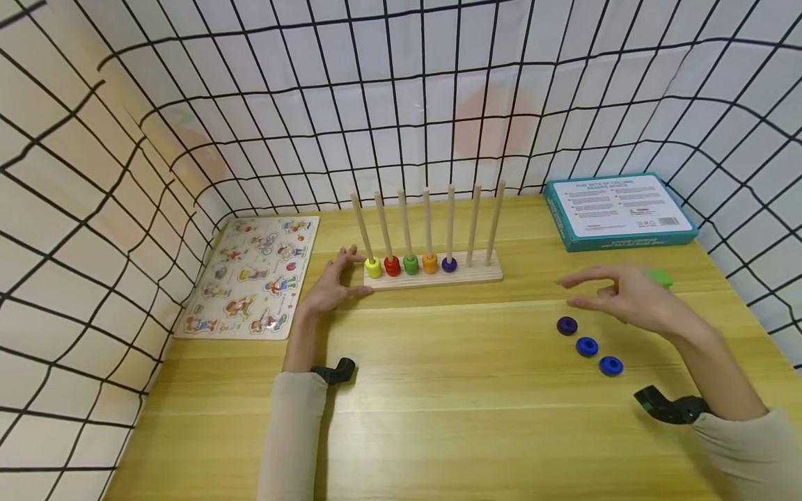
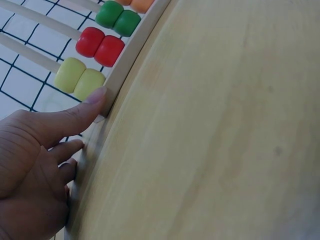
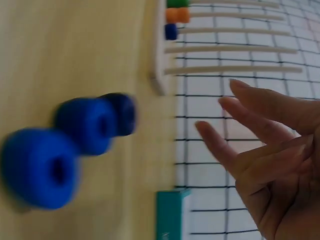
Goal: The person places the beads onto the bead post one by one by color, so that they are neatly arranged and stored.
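A wooden peg stand (image 1: 438,275) has upright sticks in a row; yellow (image 1: 373,268), red (image 1: 392,266), green (image 1: 410,264) and orange beads (image 1: 429,263) sit low on the left pegs, then one dark purple bead (image 1: 449,264). The two rightmost pegs are bare. My left hand (image 1: 328,287) grips the stand's left end, its thumb (image 2: 92,100) at the front edge beside the yellow beads. With thumb and forefinger spread apart, my right hand (image 1: 633,296) hovers empty over the table. Just in front of it lie a dark purple bead (image 1: 567,325) and two blue beads (image 1: 587,346).
A picture puzzle board (image 1: 250,278) lies at the left. Toward the back right is a teal box (image 1: 620,212) with a white label. Partly behind the right hand shows a green piece (image 1: 660,278). Black wire mesh (image 1: 413,104) encloses the table's back and sides.
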Demonstrator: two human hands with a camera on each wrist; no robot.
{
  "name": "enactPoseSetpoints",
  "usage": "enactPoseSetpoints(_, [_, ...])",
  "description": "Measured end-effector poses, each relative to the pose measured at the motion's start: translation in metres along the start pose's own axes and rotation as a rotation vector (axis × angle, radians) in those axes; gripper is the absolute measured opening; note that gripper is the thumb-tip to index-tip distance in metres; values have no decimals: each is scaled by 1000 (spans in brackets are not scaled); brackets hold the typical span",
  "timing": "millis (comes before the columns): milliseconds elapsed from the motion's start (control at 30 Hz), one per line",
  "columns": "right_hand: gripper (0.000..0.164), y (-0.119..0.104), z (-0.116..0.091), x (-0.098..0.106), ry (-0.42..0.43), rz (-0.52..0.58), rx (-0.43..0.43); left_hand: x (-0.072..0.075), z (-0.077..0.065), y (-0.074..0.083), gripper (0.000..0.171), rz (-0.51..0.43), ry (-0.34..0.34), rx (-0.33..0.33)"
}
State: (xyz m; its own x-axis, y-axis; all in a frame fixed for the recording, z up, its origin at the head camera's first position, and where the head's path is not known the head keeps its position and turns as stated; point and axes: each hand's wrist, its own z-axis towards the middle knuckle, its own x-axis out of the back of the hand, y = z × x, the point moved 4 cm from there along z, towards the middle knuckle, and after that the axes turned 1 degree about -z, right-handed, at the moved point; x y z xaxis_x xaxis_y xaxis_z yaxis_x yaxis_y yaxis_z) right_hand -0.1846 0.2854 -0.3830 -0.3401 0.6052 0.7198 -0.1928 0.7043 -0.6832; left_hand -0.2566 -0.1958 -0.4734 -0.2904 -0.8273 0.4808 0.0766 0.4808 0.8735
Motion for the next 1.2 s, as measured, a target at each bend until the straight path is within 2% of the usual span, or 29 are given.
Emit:
enactPoseSetpoints(167, [42, 31, -5, -23, -120, 53, -6, 2, -2, -5, 69, 0, 9, 15])
enactPoseSetpoints(267, [40, 40, -1, -34, -143, 67, -29, 4, -3, -5, 68, -4, 13, 6])
enactPoseSetpoints(333, [38, 41, 2, -39, -143, 51, -32, 4, -3, -3, 68, -3, 14, -1])
enactPoseSetpoints(567, [35, 36, 12, -46, -128, -26, -10, 4, -17, 32, 66, -44, -20, 15])
enactPoseSetpoints(800, [31, 34, 16, -49, -123, 37, 20, 3, -17, 35, 67, -37, -20, 13])
enactPoseSetpoints(1000, [27, 33, 18, -50, -75, 20, -17, 2, -18, 35, 66, -30, -13, 10])
enactPoseSetpoints(1200, [28, 29, 17, -50, -56, 6, 17, 0, -17, 36, 65, -31, -14, 2])
